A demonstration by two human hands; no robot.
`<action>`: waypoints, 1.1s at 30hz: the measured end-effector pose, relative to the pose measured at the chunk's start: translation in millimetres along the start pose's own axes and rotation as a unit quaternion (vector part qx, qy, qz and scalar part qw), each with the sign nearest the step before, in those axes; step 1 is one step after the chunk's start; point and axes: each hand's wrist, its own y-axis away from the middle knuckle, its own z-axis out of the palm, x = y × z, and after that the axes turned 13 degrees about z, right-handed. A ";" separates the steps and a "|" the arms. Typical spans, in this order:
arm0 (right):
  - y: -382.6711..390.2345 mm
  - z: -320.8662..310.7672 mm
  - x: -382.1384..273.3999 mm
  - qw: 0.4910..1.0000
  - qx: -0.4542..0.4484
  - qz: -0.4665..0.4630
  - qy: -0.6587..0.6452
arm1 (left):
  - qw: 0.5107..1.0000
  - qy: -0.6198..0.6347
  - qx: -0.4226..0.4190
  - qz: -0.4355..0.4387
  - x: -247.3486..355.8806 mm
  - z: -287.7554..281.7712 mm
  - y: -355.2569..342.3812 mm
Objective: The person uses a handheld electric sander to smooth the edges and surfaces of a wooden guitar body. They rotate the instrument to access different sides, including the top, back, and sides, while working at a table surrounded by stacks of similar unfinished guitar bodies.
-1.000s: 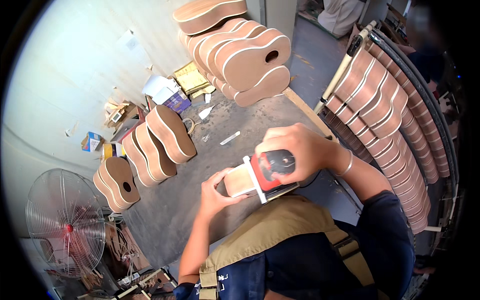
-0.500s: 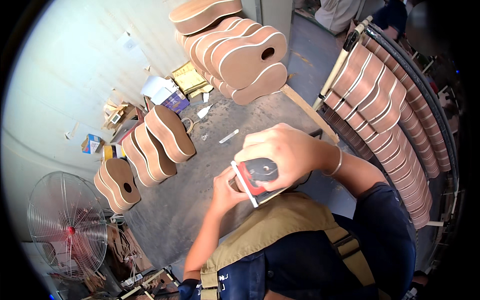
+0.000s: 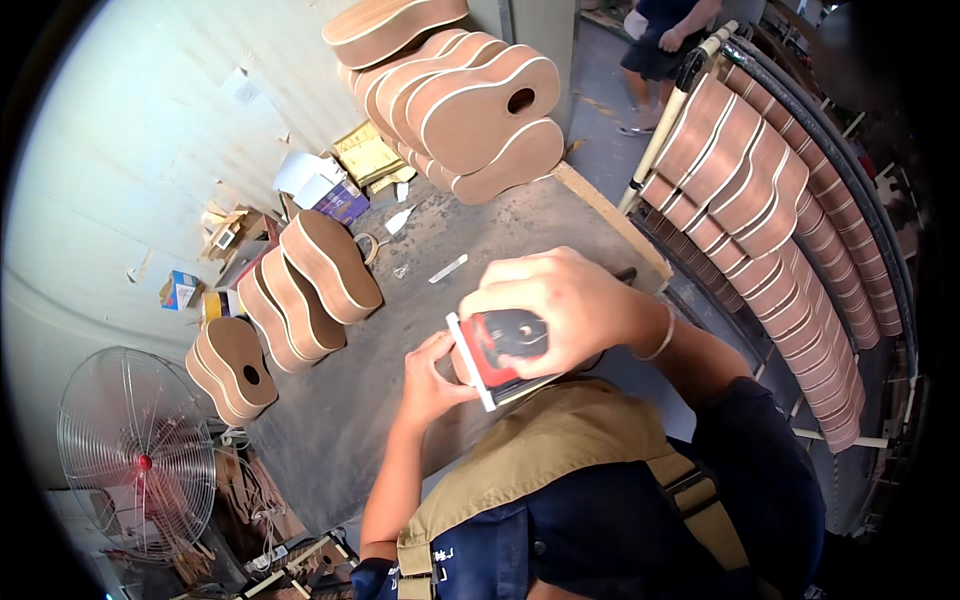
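Note:
My right hand (image 3: 560, 300) is wrapped over the top of a red and black power sander (image 3: 500, 345) with a white edge along its base. The sander is pressed to a wooden body (image 3: 461, 368), of which only a sliver shows beside the white edge; its full shape is hidden. My left hand (image 3: 432, 380) grips that wooden piece on its left side, thumb and fingers around it. Both hands are close to my tan apron (image 3: 560, 430), at the near edge of the dark worktable (image 3: 390, 400).
Small guitar-shaped bodies stand in a row (image 3: 290, 310) at the left and a stack (image 3: 490, 110) at the back. A rack of bodies (image 3: 740, 180) rises at right. A fan (image 3: 140, 455), a glue bottle (image 3: 398, 220) and a flat strip (image 3: 448, 268) are nearby. Another person (image 3: 665, 50) stands beyond.
The sander and both hands have shifted slightly left, still together. The view has moved a little, and the other person at the back shows in a different place, upright.

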 end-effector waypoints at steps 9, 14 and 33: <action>62.3 0.7 48.9 0.992 0.073 0.094 -0.042 | 0.990 0.118 0.053 -0.051 -39.8 -38.0 51.4; 34.0 -5.8 12.5 0.998 0.017 0.053 -0.037 | 0.999 0.029 0.003 -0.035 -12.8 -27.2 25.3; 11.8 -8.7 42.5 0.999 0.016 0.026 -0.020 | 0.994 0.089 0.054 -0.039 -30.5 -34.4 51.8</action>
